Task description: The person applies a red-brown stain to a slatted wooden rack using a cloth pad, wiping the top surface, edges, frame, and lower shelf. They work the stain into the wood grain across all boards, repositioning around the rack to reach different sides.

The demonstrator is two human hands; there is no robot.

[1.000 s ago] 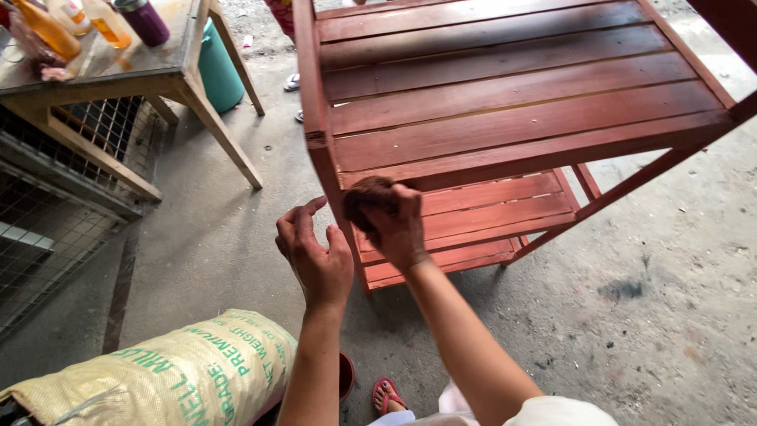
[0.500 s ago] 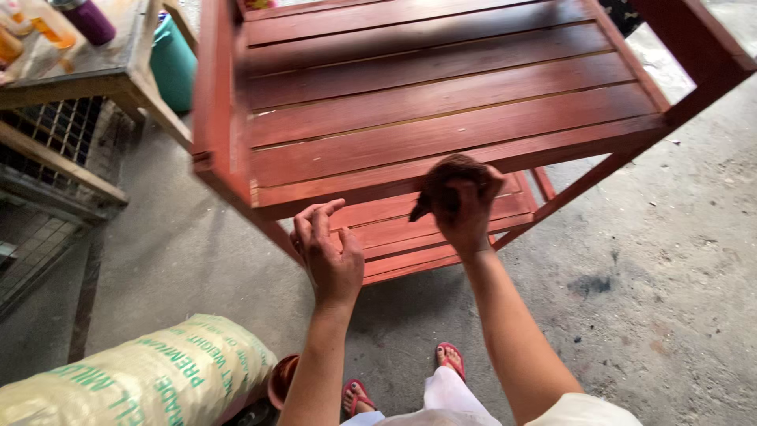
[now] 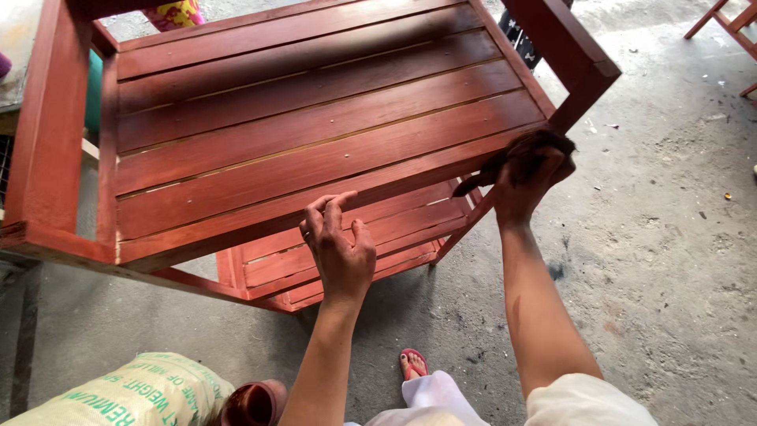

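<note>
A red-brown slatted wooden shelf unit point(image 3: 315, 134) stands in front of me, its top slats running left to right and a lower slatted shelf point(image 3: 371, 244) beneath. My left hand point(image 3: 339, 248) rests with spread fingers against the front rail of the top. My right hand point(image 3: 528, 177) is closed on a dark stained rag point(image 3: 520, 150) pressed to the front rail near the right leg point(image 3: 564, 47).
A pale woven sack with green print point(image 3: 134, 394) lies at the lower left beside a dark red bowl point(image 3: 252, 404). My foot in a red sandal point(image 3: 413, 364) is on the concrete floor point(image 3: 662, 260). Another red wooden frame point(image 3: 729, 24) shows at the top right.
My right hand with the rag has slid rightward along the front rail to the right leg. My view has shifted right and closer, and the side table has left the frame.
</note>
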